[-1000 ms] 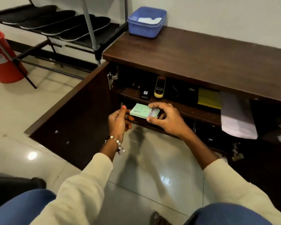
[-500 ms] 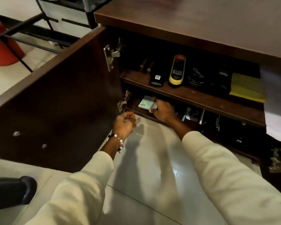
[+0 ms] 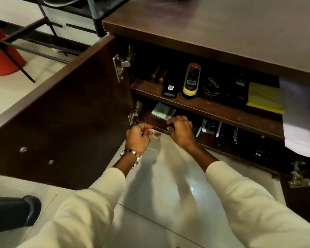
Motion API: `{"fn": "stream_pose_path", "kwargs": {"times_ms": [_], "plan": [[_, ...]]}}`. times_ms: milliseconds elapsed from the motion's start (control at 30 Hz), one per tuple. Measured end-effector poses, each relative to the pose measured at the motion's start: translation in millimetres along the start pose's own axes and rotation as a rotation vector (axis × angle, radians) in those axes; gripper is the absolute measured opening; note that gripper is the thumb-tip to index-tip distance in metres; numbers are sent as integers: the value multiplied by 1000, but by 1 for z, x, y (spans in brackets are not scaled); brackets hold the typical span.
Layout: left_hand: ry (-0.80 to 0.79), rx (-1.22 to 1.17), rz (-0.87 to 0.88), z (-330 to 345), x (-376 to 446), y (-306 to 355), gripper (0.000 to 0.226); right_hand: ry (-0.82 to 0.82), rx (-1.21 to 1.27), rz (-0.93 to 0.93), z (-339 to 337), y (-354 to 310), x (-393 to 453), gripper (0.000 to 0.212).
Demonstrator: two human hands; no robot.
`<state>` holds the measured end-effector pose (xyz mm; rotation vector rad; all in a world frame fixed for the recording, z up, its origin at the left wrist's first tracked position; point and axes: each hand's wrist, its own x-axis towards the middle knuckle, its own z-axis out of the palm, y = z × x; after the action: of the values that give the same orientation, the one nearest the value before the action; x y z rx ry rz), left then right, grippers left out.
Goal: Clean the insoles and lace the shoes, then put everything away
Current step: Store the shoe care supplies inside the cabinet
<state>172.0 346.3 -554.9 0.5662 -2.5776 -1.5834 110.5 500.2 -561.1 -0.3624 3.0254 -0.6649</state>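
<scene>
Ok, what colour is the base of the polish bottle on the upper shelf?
Yellow, on the polish bottle, whose body is black; the head view shows it.

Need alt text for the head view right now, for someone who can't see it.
Both hands, left hand and right hand, hover empty at the open cabinet's lower shelf, just in front of a green packet lying there. The upper shelf holds a yellow-capped polish bottle, a Cherry tin and a yellow cloth.

Green packet [image 3: 163, 111] now lies on the lower shelf [image 3: 227, 142], released; a second ago both hands held it outside the cabinet. Right hand [image 3: 180, 130] pulled back off it, fingers curled, empty. Left hand [image 3: 138, 137] dropped away, loosely curled.
</scene>
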Motion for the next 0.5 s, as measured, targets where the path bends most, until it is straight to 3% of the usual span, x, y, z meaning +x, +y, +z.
{"fn": "stream_pose_path", "kwargs": {"times_ms": [233,367,433,500], "plan": [[108,107,452,-48,-40,86,20,-120,284,-49,-67,-38,-71,21],[308,449,843,-92,-59,153,23,-206,342,-177,-130,-79,-91,14],[432,731,832,-120,-63,180,25,-246,350,-250,-157,-103,-96,10],[435,937,558,-146,-60,197,31,-273,292,-344,-180,-125,-97,7]]}}
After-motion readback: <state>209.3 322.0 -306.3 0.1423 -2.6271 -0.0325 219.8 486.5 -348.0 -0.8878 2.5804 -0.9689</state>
